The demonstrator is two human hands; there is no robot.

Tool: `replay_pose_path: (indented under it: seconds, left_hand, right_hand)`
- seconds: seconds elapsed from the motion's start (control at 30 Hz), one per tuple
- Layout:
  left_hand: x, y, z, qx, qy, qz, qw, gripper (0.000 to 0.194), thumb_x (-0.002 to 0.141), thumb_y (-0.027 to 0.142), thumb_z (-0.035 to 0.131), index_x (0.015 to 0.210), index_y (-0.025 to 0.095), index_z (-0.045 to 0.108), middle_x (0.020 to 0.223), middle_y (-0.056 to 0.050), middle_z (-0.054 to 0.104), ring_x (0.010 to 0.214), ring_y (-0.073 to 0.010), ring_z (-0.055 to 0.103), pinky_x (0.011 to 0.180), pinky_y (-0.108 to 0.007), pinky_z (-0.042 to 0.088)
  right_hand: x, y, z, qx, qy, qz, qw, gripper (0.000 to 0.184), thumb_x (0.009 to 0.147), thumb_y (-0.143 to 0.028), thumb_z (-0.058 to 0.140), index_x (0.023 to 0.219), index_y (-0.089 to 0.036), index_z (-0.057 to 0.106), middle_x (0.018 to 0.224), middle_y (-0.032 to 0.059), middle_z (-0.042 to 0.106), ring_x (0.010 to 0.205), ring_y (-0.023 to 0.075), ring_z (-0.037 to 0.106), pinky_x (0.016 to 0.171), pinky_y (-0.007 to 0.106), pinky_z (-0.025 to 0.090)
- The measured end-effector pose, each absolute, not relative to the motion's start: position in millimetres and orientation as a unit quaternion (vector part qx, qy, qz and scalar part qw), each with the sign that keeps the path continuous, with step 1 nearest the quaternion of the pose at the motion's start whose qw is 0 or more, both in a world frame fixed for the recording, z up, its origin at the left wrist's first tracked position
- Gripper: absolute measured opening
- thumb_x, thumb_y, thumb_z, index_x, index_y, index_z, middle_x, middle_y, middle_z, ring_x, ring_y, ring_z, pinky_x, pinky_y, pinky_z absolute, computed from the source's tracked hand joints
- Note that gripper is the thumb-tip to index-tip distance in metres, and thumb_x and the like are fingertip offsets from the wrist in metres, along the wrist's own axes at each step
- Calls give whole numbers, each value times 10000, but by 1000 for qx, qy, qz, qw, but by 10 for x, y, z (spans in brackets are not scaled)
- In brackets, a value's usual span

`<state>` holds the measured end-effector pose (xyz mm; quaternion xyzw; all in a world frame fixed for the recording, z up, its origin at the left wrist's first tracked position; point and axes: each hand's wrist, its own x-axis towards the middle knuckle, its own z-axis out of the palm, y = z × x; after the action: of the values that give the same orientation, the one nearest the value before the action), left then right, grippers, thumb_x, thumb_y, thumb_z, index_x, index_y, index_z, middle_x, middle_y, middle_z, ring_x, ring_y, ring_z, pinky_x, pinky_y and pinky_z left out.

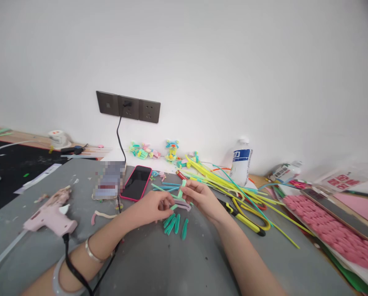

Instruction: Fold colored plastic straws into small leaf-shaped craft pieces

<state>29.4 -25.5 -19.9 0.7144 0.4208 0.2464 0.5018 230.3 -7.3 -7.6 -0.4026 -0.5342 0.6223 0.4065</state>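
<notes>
Over the grey mat (159,263), both my hands are closed on small pieces that look like pipe cleaners. My right hand (204,199) pinches a light green folded pipe cleaner (182,189) between thumb and fingertips. Fingers curled, my left hand (154,207) grips the lower left end of the same light green piece. Beside the fingertips, a lavender piece (182,204) shows between the hands; which hand touches it I cannot tell. Just below lie several teal bent pipe cleaner pieces (171,224). A few blue stems (168,187) lie behind my left hand.
To the left lie a pink glue gun (50,218) with a black cord and a pink-edged phone (136,183). Yellow-handled scissors (247,218) and long yellow stems (215,174) lie to the right. A white bottle (241,162) and small colourful figures (172,151) stand by the wall.
</notes>
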Motion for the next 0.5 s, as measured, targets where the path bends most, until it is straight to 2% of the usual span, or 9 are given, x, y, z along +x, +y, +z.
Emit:
replay_pose_path:
  seconds: [0.1, 0.2, 0.5]
  left_hand:
    - [292, -218, -131, 638, 421, 342, 546, 280, 781, 342, 652, 982, 157, 589, 694, 21, 588, 552, -126, 570, 508, -238, 495]
    - [284, -191, -66, 575, 411, 403, 581, 295, 758, 352, 703, 940, 137, 616, 717, -8, 643, 612, -125, 599, 605, -251, 522]
    - [319, -216, -67, 543, 391, 402, 625, 280, 699, 357, 776, 833, 135, 672, 720, -10, 655, 654, -126, 610, 637, -249, 519]
  right_hand:
    - [2308, -81, -52, -405, -518, 629, 414, 362, 662, -464, 820, 694, -182, 597, 591, -34, 586, 540, 99, 476, 545, 238, 355]
    - [2294, -95, -51, -402, -517, 642, 399, 358, 647, -453, 834, 712, -180, 611, 587, -31, 594, 542, 102, 482, 543, 238, 357]
    - [2236, -124, -99, -397, -538, 644, 372, 339, 676, -451, 813, 695, -171, 622, 610, -12, 635, 548, 105, 521, 531, 233, 372]
